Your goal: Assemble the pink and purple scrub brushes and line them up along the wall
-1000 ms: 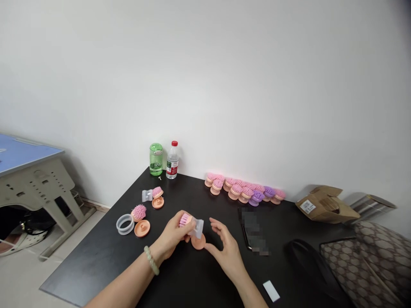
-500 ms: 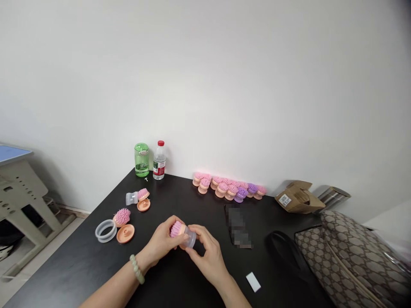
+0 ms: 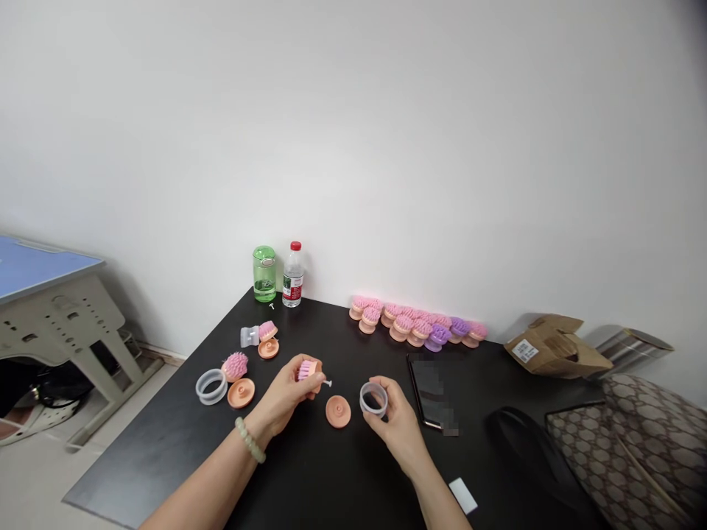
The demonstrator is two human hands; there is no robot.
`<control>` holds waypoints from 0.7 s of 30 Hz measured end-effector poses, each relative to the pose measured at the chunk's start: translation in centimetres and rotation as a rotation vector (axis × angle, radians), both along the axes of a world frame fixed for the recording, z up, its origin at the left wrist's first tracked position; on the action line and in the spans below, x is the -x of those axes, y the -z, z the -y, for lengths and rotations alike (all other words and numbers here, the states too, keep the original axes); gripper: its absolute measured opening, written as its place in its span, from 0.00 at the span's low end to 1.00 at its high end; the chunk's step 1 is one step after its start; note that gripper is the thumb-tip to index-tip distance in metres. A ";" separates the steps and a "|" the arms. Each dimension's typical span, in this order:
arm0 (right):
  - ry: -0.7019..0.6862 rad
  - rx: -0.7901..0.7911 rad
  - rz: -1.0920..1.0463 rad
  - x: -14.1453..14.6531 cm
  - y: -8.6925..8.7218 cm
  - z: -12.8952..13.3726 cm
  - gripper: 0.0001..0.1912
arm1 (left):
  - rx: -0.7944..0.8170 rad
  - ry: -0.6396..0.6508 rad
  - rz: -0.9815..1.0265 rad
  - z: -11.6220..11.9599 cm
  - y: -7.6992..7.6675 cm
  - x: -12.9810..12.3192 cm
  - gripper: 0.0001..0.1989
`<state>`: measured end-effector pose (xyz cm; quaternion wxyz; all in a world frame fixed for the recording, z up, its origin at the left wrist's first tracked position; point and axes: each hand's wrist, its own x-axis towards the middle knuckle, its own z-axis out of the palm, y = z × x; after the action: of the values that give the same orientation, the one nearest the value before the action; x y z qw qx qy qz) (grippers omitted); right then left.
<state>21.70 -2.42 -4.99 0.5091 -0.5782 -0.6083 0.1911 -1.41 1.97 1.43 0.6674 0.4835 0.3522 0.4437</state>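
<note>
My left hand (image 3: 286, 397) is shut on a pink bristle brush head (image 3: 308, 369), and a small white pin (image 3: 328, 383) sticks out to its right. My right hand (image 3: 398, 430) grips a clear plastic ring (image 3: 374, 399) by its lower edge. Between my hands, a peach round base (image 3: 338, 411) lies on the black table (image 3: 331, 478), touching neither hand. Left of my left hand lie a pink brush head (image 3: 236, 366), a peach base (image 3: 241, 392) and a clear ring (image 3: 211, 386).
Farther back are a clear cup (image 3: 250, 336) and a pink brush head (image 3: 267, 330) beside a peach base (image 3: 268, 348). Assembled pink and purple brushes (image 3: 417, 324) line the wall. A green bottle (image 3: 264, 274), water bottle (image 3: 292, 276), phone (image 3: 431, 390) and patterned bag (image 3: 607, 449) also stand here.
My hands have moved apart. The clear part is off the brush head and now sits in my right hand as a ring, and the peach base shows on the table between them.
</note>
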 end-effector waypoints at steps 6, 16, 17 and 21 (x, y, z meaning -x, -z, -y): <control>-0.048 0.128 0.068 -0.5 0.4 -0.1 0.26 | -0.004 0.022 0.040 -0.1 0.5 0.2 0.25; -0.058 -0.174 0.231 0.6 -1.4 1.2 0.23 | -0.264 0.098 -0.293 0.0 0.9 0.5 0.25; -0.028 -0.175 0.237 0.3 -1.3 1.1 0.21 | -0.349 0.024 -0.412 -0.2 1.0 0.6 0.26; 0.026 0.047 0.210 -1.8 -0.4 0.6 0.27 | -0.516 -0.151 -0.786 -1.2 2.0 1.2 0.24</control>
<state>23.52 -3.04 -4.63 0.4314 -0.6147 -0.6460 0.1371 -2.61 3.22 -0.54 0.3075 0.7378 0.4902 0.3476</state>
